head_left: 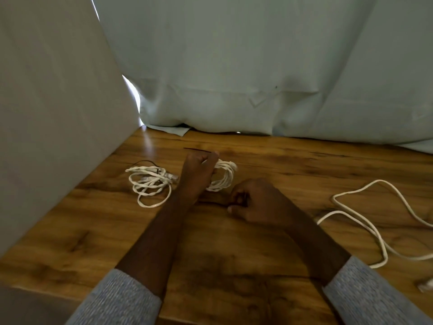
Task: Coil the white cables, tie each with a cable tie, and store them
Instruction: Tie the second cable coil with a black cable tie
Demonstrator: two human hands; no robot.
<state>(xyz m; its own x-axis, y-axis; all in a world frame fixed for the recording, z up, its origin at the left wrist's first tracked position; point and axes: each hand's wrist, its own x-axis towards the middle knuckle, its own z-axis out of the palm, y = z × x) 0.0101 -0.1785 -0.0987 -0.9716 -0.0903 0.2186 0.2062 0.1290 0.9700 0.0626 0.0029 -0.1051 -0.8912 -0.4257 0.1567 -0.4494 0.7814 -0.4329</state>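
1. Head view: while your left hand (199, 174) grips a coiled white cable (222, 175) just above the wooden worktop (210, 266), a thin black cable tie (196, 149) projects from its far side.
2. Your right hand (253, 202) lies just beside that coil with fingers curled; whether it pinches anything cannot be told.
3. A second coil (150, 181), with a dark tie at its top, lies on the worktop left of your hands. A loose white cable (365, 214) sprawls well apart at right.
4. Risk: slackening the left grip before the tie is cinched would likely let the loops spring open.
5. Risk: the thin tie tail may slip out while threading, since it offers little to hold.
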